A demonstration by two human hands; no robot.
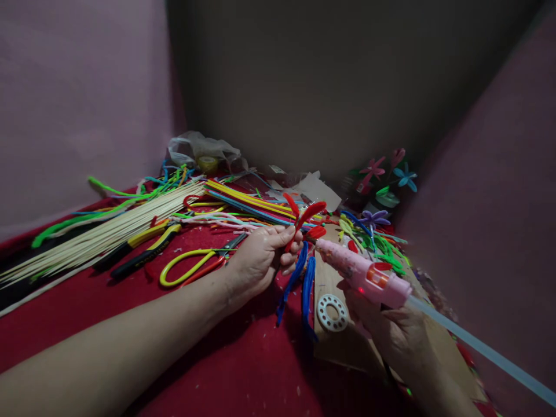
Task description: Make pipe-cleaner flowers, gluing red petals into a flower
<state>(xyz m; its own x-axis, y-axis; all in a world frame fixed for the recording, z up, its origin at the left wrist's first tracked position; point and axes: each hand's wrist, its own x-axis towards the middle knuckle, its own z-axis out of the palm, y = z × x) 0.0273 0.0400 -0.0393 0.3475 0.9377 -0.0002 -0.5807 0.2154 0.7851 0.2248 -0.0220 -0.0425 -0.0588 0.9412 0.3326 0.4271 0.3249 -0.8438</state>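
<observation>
My left hand (pixel 264 258) pinches a red pipe-cleaner flower (pixel 307 215) by its centre, its petals fanning out above the fingertips. A pink glue gun (pixel 362 271) is gripped in my right hand (pixel 393 324), with a long clear glue stick (pixel 482 347) coming out of its back and a small red light glowing on its side. The gun's nozzle points left, close to the flower's lower right petal; whether they touch I cannot tell. Blue pipe-cleaner loops (pixel 308 292) lie just below the flower, at the edge of a wooden board (pixel 343 347).
On the red cloth (pixel 243 359), yellow-handled scissors (pixel 187 268), pliers (pixel 145 252) and a bundle of pale sticks (pixel 117 231) lie left. Coloured pipe cleaners (pixel 247 200) spread behind. A white ring with holes (pixel 332 313) is on the board. Finished flowers (pixel 406 176) stand back right.
</observation>
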